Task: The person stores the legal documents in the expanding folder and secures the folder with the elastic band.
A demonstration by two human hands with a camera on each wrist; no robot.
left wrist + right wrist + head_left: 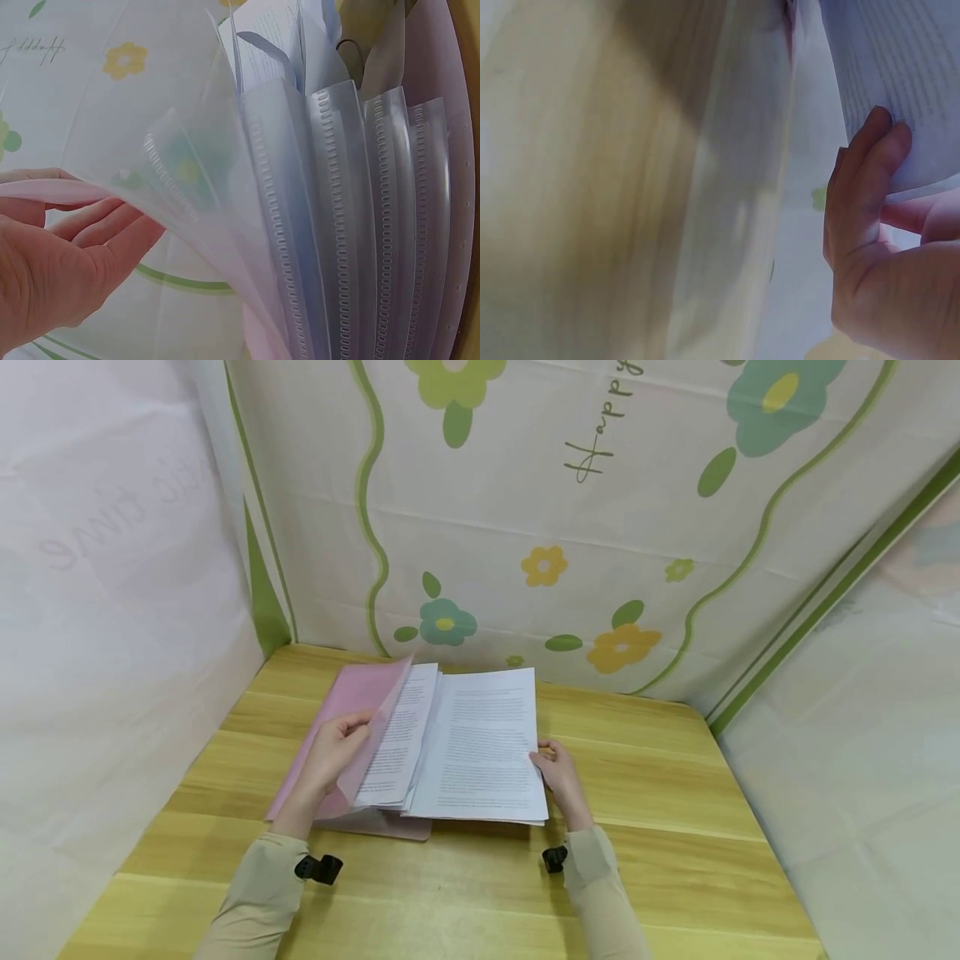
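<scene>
Left hand [330,756], head view, pinches the cover of a pink plastic folder [363,689]; right hand [558,774] grips printed paper sheets [487,743]. Folder near table's [645,768] far-left corner. Left wrist view: clear, slot-edged pockets [337,225], printed leaves [259,56] protruding above. Right wrist view: sheets held near a corner.

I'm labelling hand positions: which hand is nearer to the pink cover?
Left: the left hand holds the edge of the pink cover; the right hand is farther off, across the printed sheets, holding their right edge.
</scene>
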